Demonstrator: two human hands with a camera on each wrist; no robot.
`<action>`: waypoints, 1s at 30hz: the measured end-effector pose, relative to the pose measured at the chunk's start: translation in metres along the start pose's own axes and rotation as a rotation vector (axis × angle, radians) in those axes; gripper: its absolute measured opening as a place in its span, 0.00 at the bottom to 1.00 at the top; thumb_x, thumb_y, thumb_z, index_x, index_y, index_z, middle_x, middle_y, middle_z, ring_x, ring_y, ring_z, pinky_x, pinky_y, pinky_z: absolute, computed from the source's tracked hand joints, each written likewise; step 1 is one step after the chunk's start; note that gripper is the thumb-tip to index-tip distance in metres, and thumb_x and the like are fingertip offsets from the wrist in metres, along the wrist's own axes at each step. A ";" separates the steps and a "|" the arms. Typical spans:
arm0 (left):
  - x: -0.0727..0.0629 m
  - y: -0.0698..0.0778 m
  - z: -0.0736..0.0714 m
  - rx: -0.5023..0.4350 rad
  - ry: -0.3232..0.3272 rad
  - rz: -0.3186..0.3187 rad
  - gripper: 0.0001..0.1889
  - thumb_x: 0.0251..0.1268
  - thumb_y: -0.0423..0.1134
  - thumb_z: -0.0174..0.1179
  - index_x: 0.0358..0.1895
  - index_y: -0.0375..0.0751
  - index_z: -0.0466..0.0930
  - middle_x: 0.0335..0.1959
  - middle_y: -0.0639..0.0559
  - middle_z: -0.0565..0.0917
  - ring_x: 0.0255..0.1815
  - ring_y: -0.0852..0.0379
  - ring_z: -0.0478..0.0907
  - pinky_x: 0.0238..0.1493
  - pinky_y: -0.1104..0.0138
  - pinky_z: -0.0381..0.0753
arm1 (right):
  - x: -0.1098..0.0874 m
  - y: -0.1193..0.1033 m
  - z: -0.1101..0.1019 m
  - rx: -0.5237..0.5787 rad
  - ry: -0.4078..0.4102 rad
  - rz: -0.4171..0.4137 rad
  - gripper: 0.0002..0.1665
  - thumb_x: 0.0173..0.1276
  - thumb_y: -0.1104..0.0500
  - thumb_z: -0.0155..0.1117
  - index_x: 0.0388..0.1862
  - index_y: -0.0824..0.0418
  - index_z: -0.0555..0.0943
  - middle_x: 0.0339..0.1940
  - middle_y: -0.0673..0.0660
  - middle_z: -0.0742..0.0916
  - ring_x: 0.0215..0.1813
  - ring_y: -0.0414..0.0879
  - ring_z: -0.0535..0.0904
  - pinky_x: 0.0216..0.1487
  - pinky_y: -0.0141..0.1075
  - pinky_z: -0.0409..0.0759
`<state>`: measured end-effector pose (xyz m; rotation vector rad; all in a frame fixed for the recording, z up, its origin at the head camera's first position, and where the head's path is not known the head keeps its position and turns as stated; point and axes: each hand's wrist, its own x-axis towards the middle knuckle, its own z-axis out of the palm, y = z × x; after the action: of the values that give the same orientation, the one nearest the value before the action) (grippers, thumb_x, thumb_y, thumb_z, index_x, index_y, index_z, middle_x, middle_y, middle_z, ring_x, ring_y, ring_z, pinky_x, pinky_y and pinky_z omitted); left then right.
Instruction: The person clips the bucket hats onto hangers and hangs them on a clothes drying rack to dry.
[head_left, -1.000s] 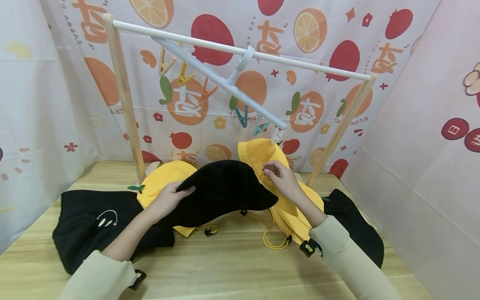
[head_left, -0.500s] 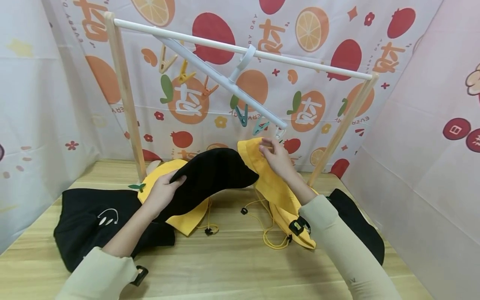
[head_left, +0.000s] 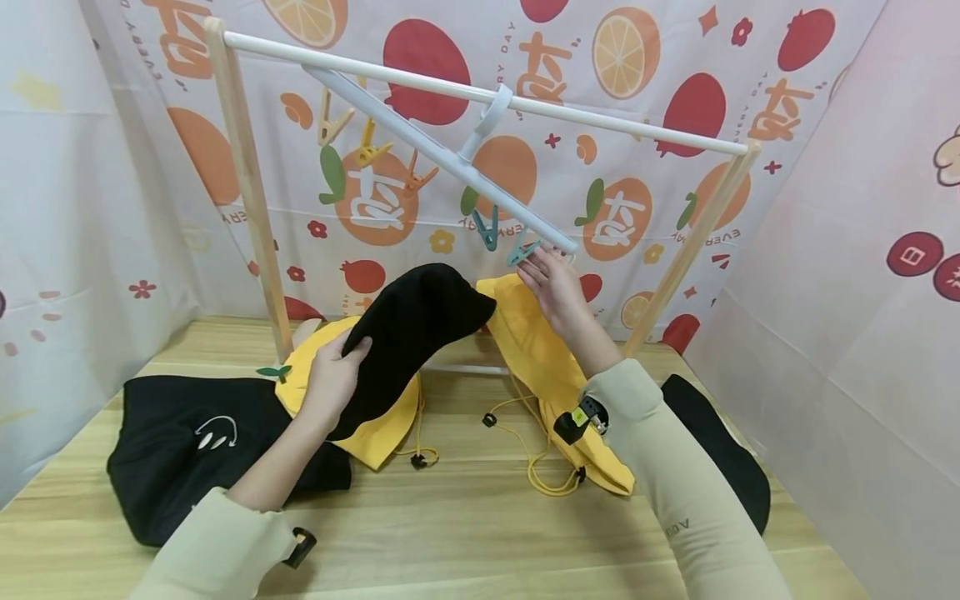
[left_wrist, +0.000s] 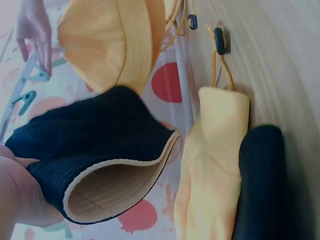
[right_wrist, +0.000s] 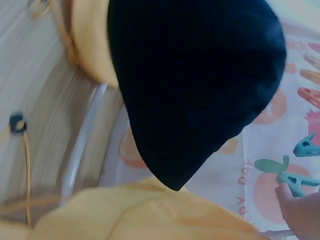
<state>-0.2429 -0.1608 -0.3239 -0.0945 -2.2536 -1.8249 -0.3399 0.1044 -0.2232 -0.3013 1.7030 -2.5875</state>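
Note:
My left hand (head_left: pixel 330 383) grips the edge of a black bucket hat (head_left: pixel 408 342), raised above the table; its beige lining shows in the left wrist view. My right hand (head_left: pixel 555 292) is at the light teal clothespin (head_left: pixel 522 252) near the right end of a white hanger (head_left: pixel 450 158). In the right wrist view, the thumb touches that clothespin, and the fingers look fairly straight in the head view. Below this hand a yellow hat (head_left: pixel 532 333) slopes down from the hanger's end to the table. The white clothespin there is mostly hidden by the hand.
The hanger hooks over the white bar (head_left: pixel 615 122) of a wooden-legged rack. Darker teal (head_left: pixel 486 229), orange, yellow and beige clothespins hang from it. Another yellow hat (head_left: pixel 382 433) and a black hat (head_left: pixel 195 450) lie left; a black hat (head_left: pixel 712 450) lies right.
My right hand has risen from beside the yellow hat to the light teal clothespin. My left hand has raised the black hat and shifted it left, tilting it more upright.

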 end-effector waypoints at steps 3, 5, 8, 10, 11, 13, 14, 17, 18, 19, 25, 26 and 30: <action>0.001 0.000 0.007 -0.025 0.018 0.013 0.22 0.73 0.40 0.43 0.65 0.33 0.64 0.62 0.36 0.67 0.62 0.42 0.62 0.60 0.50 0.60 | 0.000 0.001 -0.002 0.148 -0.029 0.005 0.25 0.76 0.60 0.40 0.67 0.70 0.57 0.67 0.66 0.65 0.65 0.54 0.63 0.61 0.38 0.63; 0.002 0.000 0.013 -0.035 0.017 0.021 0.21 0.73 0.39 0.44 0.64 0.33 0.66 0.61 0.36 0.68 0.61 0.43 0.63 0.59 0.51 0.61 | 0.000 0.002 -0.002 0.204 -0.036 0.009 0.22 0.76 0.60 0.40 0.63 0.71 0.61 0.66 0.67 0.66 0.64 0.54 0.64 0.61 0.39 0.62; 0.004 0.002 0.023 -0.027 0.014 0.031 0.19 0.73 0.38 0.44 0.62 0.33 0.68 0.60 0.36 0.69 0.60 0.43 0.65 0.58 0.52 0.63 | -0.001 0.004 0.000 0.236 -0.035 0.003 0.16 0.76 0.61 0.40 0.54 0.71 0.68 0.64 0.68 0.68 0.63 0.55 0.65 0.61 0.40 0.63; 0.005 0.003 0.029 -0.016 0.010 0.039 0.19 0.72 0.37 0.45 0.61 0.33 0.69 0.59 0.36 0.70 0.59 0.42 0.67 0.57 0.52 0.64 | -0.002 0.005 0.002 0.240 -0.019 -0.010 0.12 0.75 0.61 0.41 0.46 0.69 0.70 0.60 0.68 0.71 0.62 0.56 0.67 0.60 0.41 0.64; 0.005 0.005 0.032 -0.007 0.009 0.041 0.19 0.72 0.37 0.45 0.61 0.33 0.69 0.59 0.37 0.71 0.58 0.42 0.67 0.57 0.52 0.65 | -0.003 0.006 0.003 0.242 -0.010 -0.015 0.11 0.75 0.61 0.42 0.42 0.67 0.71 0.58 0.68 0.73 0.61 0.56 0.68 0.59 0.41 0.65; 0.005 0.007 0.037 0.001 0.001 0.047 0.18 0.72 0.37 0.45 0.60 0.34 0.70 0.58 0.37 0.71 0.57 0.42 0.68 0.56 0.52 0.66 | -0.003 0.007 0.005 0.241 0.001 -0.027 0.11 0.74 0.61 0.43 0.38 0.66 0.72 0.51 0.67 0.77 0.58 0.56 0.71 0.58 0.42 0.67; 0.005 0.008 0.039 0.007 -0.005 0.053 0.18 0.72 0.36 0.45 0.60 0.33 0.70 0.58 0.36 0.71 0.57 0.41 0.69 0.56 0.52 0.66 | -0.003 0.008 0.006 0.239 0.002 -0.033 0.11 0.74 0.61 0.44 0.37 0.66 0.73 0.47 0.65 0.78 0.56 0.55 0.73 0.58 0.43 0.67; 0.004 0.011 0.046 0.024 -0.022 0.061 0.17 0.72 0.36 0.46 0.59 0.34 0.72 0.57 0.37 0.72 0.56 0.41 0.69 0.56 0.52 0.66 | -0.004 0.009 0.006 0.232 -0.010 -0.045 0.10 0.74 0.61 0.44 0.37 0.65 0.73 0.41 0.61 0.80 0.49 0.53 0.75 0.60 0.45 0.65; 0.004 0.012 0.048 0.027 -0.029 0.062 0.17 0.72 0.36 0.46 0.58 0.35 0.72 0.57 0.37 0.73 0.56 0.42 0.69 0.56 0.52 0.66 | -0.004 0.009 0.006 0.227 -0.018 -0.051 0.11 0.74 0.61 0.44 0.38 0.65 0.73 0.41 0.60 0.80 0.48 0.53 0.75 0.61 0.46 0.63; 0.004 0.013 0.049 0.029 -0.036 0.064 0.17 0.72 0.36 0.46 0.58 0.35 0.72 0.56 0.37 0.73 0.56 0.42 0.69 0.56 0.52 0.66 | -0.005 0.009 0.006 0.219 -0.025 -0.057 0.11 0.75 0.60 0.43 0.39 0.64 0.73 0.41 0.60 0.80 0.48 0.52 0.75 0.61 0.46 0.62; 0.003 0.013 0.056 0.041 -0.052 0.051 0.16 0.71 0.36 0.46 0.58 0.36 0.73 0.56 0.38 0.73 0.55 0.42 0.70 0.55 0.52 0.66 | -0.008 0.010 0.003 0.173 -0.114 -0.091 0.22 0.77 0.56 0.33 0.59 0.66 0.67 0.61 0.66 0.72 0.52 0.51 0.71 0.63 0.44 0.58; 0.003 0.013 0.057 0.040 -0.053 0.048 0.16 0.71 0.36 0.46 0.58 0.36 0.73 0.56 0.38 0.73 0.55 0.42 0.70 0.55 0.52 0.66 | -0.008 0.010 0.003 0.164 -0.134 -0.101 0.23 0.77 0.56 0.32 0.62 0.67 0.65 0.63 0.67 0.69 0.52 0.51 0.71 0.62 0.43 0.58; 0.004 0.014 0.060 0.030 -0.046 0.047 0.16 0.71 0.36 0.47 0.57 0.36 0.73 0.55 0.38 0.74 0.55 0.42 0.71 0.55 0.52 0.67 | -0.009 0.011 0.004 0.134 -0.178 -0.139 0.24 0.77 0.58 0.33 0.64 0.69 0.64 0.59 0.65 0.74 0.47 0.47 0.74 0.56 0.41 0.61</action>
<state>-0.2530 -0.1001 -0.3207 -0.1846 -2.2887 -1.7828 -0.3315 0.0980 -0.2328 -0.6450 1.4930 -2.6598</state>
